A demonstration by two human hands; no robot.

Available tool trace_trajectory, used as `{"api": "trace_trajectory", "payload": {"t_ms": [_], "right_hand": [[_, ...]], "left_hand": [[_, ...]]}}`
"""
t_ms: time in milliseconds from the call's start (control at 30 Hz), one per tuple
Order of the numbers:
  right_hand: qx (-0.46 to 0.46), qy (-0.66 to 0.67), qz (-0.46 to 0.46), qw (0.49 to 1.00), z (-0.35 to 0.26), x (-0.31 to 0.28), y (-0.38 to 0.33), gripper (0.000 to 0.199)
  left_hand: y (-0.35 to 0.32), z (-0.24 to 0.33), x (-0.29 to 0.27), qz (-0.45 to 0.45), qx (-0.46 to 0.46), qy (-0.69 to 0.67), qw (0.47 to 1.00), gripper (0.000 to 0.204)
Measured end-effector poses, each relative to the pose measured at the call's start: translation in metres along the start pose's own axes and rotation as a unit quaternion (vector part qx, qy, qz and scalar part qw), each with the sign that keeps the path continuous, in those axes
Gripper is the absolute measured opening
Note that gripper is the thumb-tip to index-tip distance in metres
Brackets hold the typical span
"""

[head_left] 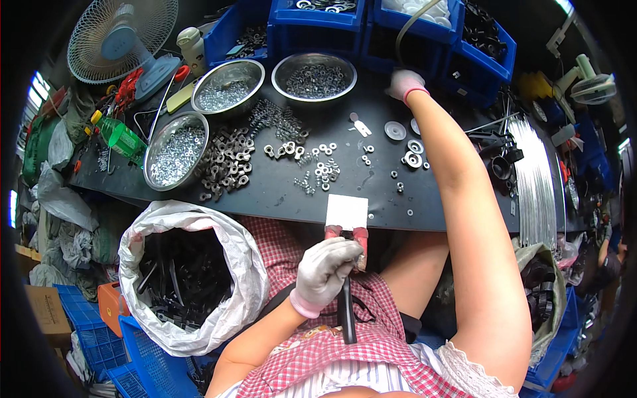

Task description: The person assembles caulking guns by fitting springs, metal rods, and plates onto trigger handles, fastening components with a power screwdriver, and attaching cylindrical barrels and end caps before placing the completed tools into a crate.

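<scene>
- Head view: the left hand (324, 273), in a whitish glove with a pink cuff, is over the lap just in front of the table (272, 192), its fingers curled together around the upper end of a black rod (347, 318).
- The black rod hangs below that hand, in front of the red checked apron (381, 312).
- Just beyond the fingers are two red pieces (360, 234), and past them a white plate (347, 211) at the table's near edge.
- The right hand (405, 84), gloved likewise, is stretched to the table's far side, close to the blue bins (411, 54); its fingertips are hard to make out, so I cannot tell whether they are apart or clamped on anything.
- Between the hands lie small nuts and rings (327, 174); round metal discs (395, 131) sit nearer the right forearm.
- To the left are coil springs (272, 118), a heap of metal fittings (229, 162) and three steel bowls of small parts.
- A white sack (142, 298) of black pieces stands left of the lap.
</scene>
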State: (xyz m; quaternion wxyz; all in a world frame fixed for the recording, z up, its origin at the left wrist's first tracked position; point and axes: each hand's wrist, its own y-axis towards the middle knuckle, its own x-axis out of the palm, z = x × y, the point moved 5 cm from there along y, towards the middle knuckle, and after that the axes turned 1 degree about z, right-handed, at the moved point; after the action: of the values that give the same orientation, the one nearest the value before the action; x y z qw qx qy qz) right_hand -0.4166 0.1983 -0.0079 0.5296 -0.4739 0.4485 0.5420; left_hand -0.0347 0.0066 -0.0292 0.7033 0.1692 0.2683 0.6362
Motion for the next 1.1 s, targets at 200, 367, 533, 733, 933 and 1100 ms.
{"api": "trace_trajectory", "payload": {"t_ms": [200, 367, 533, 733, 933, 1100], "right_hand": [[-0.048, 0.026, -0.02, 0.998, -0.002, -0.005, -0.011, 0.045], [-0.116, 0.58, -0.07, 0.803, -0.004, -0.038, -0.128, 0.031], [-0.087, 0.782, -0.14, 0.601, -0.011, -0.04, -0.244, 0.034], [-0.098, 0.705, -0.128, 0.691, -0.016, -0.04, -0.338, 0.026], [-0.131, 0.848, -0.12, 0.499, -0.034, 0.008, -0.36, 0.036], [0.015, 0.895, -0.136, 0.425, -0.037, 0.04, -0.364, 0.037]], "left_hand": [[0.012, 0.009, -0.008, -0.03, 0.064, 0.089, 0.993, 0.023], [0.008, 0.009, -0.012, -0.017, 0.034, 0.059, 0.998, 0.027], [0.003, 0.003, -0.004, -0.032, 0.063, 0.134, 0.989, 0.028], [0.007, 0.004, -0.015, -0.019, 0.078, 0.251, 0.965, 0.032], [0.006, -0.011, -0.008, 0.052, 0.029, 0.201, 0.978, 0.021], [-0.005, -0.022, -0.011, 0.061, -0.078, 0.142, 0.985, 0.028]]}}
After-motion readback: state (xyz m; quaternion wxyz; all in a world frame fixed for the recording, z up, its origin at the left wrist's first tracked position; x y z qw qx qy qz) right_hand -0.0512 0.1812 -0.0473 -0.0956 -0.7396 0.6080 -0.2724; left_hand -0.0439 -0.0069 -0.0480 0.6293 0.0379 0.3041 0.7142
